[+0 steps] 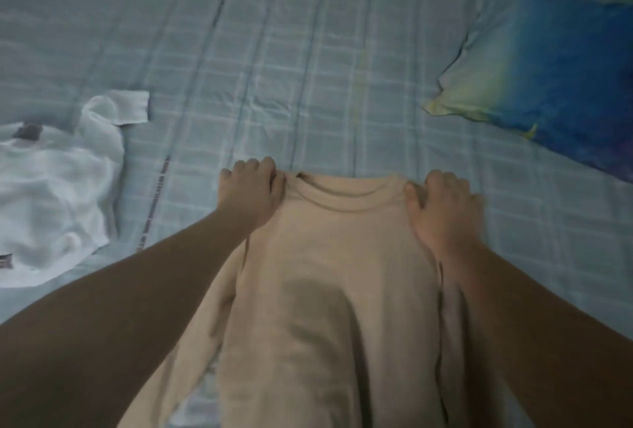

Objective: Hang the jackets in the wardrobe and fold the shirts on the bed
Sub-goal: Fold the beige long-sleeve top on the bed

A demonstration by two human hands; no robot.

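A beige long-sleeved shirt (335, 277) lies flat on the bed, collar pointing away from me, its sleeves trailing down along both sides. My left hand (251, 193) grips the left shoulder beside the collar, fingers curled into the cloth. On the right shoulder my right hand (442, 208) holds the fabric the same way. A crumpled white shirt (51, 194) rests on the bed at the left, apart from both hands.
The bed is covered by a pale blue checked sheet (291, 68). A blue and yellow pillow (548, 78) lies at the right, just beyond the beige shirt's right shoulder. Part of another pillow shows at the top right corner.
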